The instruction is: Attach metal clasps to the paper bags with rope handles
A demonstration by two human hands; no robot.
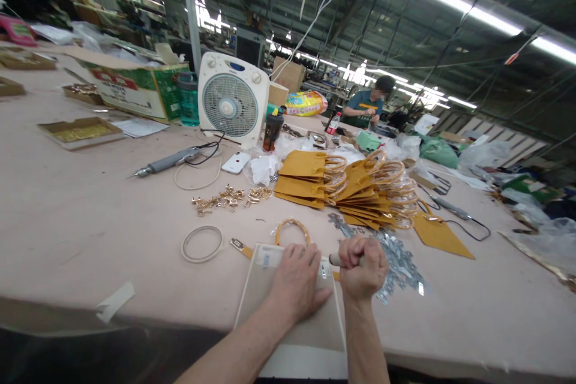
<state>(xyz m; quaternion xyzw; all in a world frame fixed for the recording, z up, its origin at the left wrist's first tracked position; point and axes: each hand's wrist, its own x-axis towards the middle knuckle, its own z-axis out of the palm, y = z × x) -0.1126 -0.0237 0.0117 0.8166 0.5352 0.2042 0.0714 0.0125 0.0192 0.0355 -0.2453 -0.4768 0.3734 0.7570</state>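
Flat across a pale grey bag panel (265, 294) lies my left hand (294, 285), fingers stretched out and pressing on it. The panel hangs over the table's front edge, with small metal plates (324, 268) near its top corners. My right hand (363, 264) is closed around a light grey cylindrical tool (334, 259) at the panel's upper right; most of the tool is hidden in the fist. A tan loop handle (292, 225) sticks out beyond the top edge. To the left of it protrudes a mustard strap with a metal fitting (238, 246).
Loose metal plates (400, 264) lie right of my hands. Stacked mustard bag pieces (301, 171), gold fittings (229, 197) and a tape roll (202, 244) are beyond. A powered screwdriver (168, 162), phone (236, 162) and fan (231, 99) stand farther off. A person (366, 102) works behind.
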